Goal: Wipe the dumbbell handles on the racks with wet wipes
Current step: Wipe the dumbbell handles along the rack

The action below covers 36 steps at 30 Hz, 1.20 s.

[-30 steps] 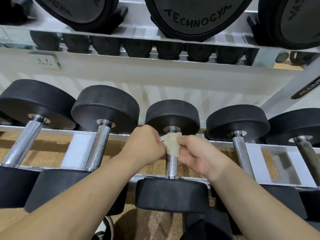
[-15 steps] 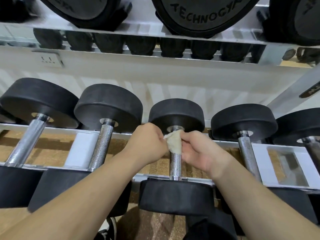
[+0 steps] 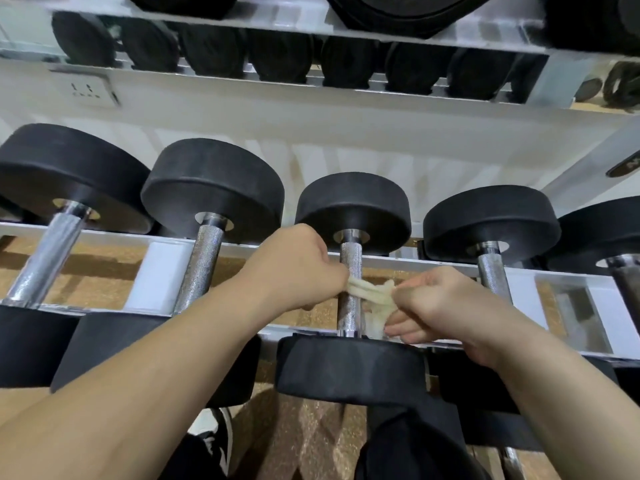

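A crumpled whitish wet wipe [image 3: 369, 292] is stretched across the chrome handle [image 3: 350, 265] of the middle dumbbell [image 3: 353, 209] on the rack. My left hand [image 3: 294, 268] grips one end of the wipe at the left of the handle. At the right of the handle my right hand [image 3: 436, 303] pinches the other end, and loose wipe hangs below its fingers. The wipe crosses the handle about midway along its length. The dumbbell's near head [image 3: 349, 368] lies just below both hands.
Several black dumbbells with chrome handles lie side by side on the white rack rail [image 3: 114, 235], two left [image 3: 207, 265] and two right [image 3: 491, 271]. A higher shelf [image 3: 311, 27] holds bigger dumbbells. A wall socket [image 3: 86, 88] sits upper left. A shoe [image 3: 218, 441] shows on the floor.
The wipe has slid down the handle from its top end to the middle and is now pulled out between both hands. My right hand moved right and lower.
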{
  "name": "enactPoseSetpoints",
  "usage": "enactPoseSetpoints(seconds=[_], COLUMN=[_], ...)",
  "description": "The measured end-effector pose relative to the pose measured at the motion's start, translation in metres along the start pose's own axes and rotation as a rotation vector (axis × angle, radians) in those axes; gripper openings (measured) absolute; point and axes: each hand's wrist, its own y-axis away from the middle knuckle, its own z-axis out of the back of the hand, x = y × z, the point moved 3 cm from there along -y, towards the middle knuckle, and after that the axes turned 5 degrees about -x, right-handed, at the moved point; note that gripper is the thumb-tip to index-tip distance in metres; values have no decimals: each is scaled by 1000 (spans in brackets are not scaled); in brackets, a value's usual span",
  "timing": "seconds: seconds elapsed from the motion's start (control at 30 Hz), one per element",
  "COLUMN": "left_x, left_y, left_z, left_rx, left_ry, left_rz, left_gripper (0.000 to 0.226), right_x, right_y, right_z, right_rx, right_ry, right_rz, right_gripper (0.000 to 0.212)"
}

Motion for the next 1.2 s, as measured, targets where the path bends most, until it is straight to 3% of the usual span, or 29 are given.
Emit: enactPoseSetpoints(seconds=[0.17,0.3,0.37,0.53,0.7,0.8,0.97,1.2], left_x=[7,7,5,12,20,21,18,29], left_y=[-2,-5,-8,-3,7,5,-4,5], left_z=[-3,-26,-33,-50,-44,-39,-42,-40], left_rx=[142,107,62,118,289,242,37,195], left_ry=[-20,261,429,568,445,498,628,417], left_rz=[83,154,199,283,314,337,302,220], left_gripper=[25,24,20,13,9,14,17,11], right_x=[0,2,2,-4,-7,-4,-5,-1], right_y=[-21,-34,-39,-36,-18,-24,-33,-1], right_z=[-19,-42,-44,-39,-22,-22,-40,-11], right_rx=[4,199,195,88,102,88,61,147], right_ry=[29,-422,-544,-312,-122,-113,-307,-148], right_rz=[-49,-199,-202,-124,-103,-102,-98,31], right_gripper=[21,34,37,25,15,15,21,23])
